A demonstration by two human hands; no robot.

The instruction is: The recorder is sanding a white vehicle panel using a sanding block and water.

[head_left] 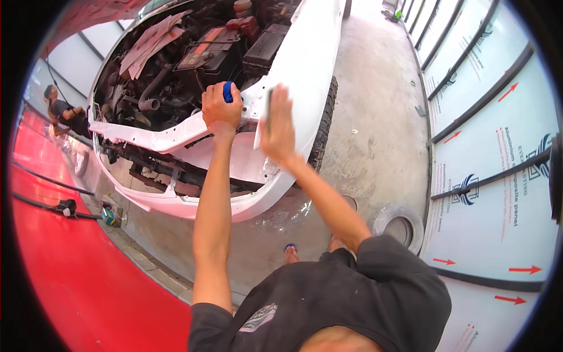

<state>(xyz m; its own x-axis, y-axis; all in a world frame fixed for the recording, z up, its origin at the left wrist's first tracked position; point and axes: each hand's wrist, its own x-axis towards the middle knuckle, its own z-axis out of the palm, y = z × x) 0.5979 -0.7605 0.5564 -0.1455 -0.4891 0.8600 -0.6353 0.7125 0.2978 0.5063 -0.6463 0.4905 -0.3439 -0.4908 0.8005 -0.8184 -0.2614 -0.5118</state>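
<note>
A white car body (302, 61) stands before me, its engine bay uncovered. My left hand (221, 111) is closed around a bunched blue thing (227, 92), perhaps a cloth, above the front inner corner of the fender. To its right, my right hand (278, 126) lies with straight fingers along the fender's front end. A thin grey piece (268, 110), like a sanding pad or folded sandpaper, shows along the edge of its fingers; the palm hides the rest. Slight blur covers the right hand.
The engine bay holds a battery (205, 56), hoses and paper sheets (152, 44). A pale ring-shaped roll (399, 226) lies on the concrete floor by my right side. Printed wall panels (481, 152) line the right. A red panel (76, 264) lies left; another person (67, 111) is beyond.
</note>
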